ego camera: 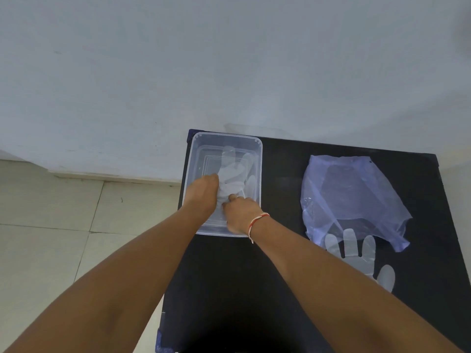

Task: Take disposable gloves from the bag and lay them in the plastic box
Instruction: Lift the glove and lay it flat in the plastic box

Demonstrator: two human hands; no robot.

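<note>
A clear plastic box [196, 149] stands at the far left corner of a black table. Inside it lies a translucent disposable glove [233, 171], fingers pointing away from me. Both my hands reach into the box: my left hand [202, 193] rests on the glove's near end with its fingers curled on the film, and my right hand [240, 212] pinches the same end from the right. A thin clear plastic bag [351, 194] lies flat at the table's right. Another glove [356, 253] lies on the table, its fingers tucked just under the bag's near edge.
The black table [280, 250] stands against a pale wall [178, 72]. Tiled floor [51, 225] lies to the left of the table. A red and white thread is tied around my right wrist [257, 220].
</note>
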